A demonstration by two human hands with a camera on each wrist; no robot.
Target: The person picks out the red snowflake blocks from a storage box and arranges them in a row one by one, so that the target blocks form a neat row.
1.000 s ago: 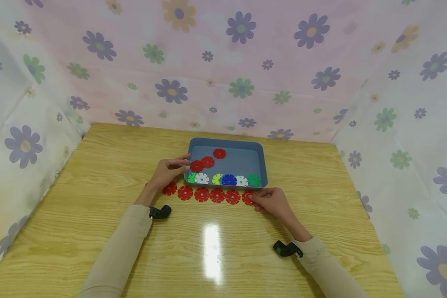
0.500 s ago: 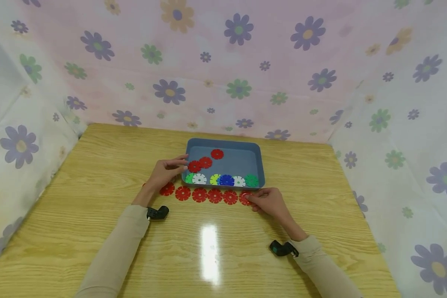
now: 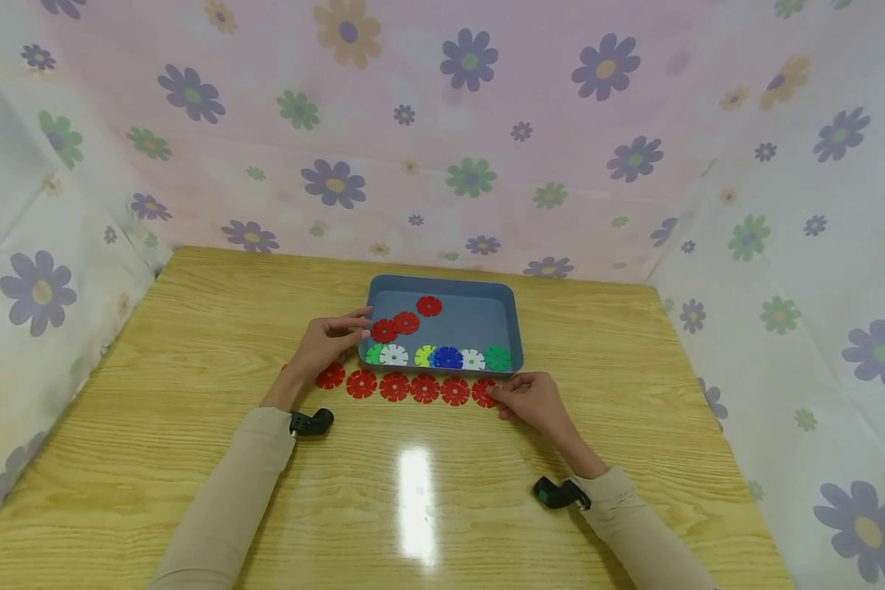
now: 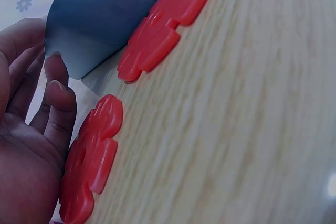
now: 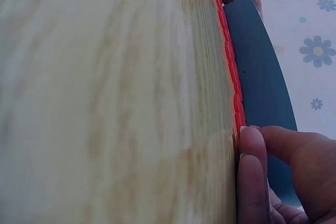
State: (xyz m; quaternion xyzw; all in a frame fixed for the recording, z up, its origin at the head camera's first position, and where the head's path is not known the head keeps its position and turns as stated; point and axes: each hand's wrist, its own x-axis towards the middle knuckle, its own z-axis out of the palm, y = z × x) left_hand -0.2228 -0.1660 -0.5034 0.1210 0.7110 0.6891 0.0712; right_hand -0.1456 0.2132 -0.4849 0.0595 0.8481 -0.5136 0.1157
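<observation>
Right hand (image 3: 533, 398): fingers bent, thumb and fingertip pinching the end red disc (image 3: 481, 395), rightmost in a row of red discs (image 3: 394, 388) on the wooden table (image 3: 339, 492).
Left hand (image 3: 320, 344): fingers loosely extended at the left wall of the blue-grey tray (image 3: 479, 307); grip, if any, cannot be told.
Tray contents: three red discs (image 3: 429, 306); green, white, yellow and blue discs (image 3: 448, 358) along the near wall.
</observation>
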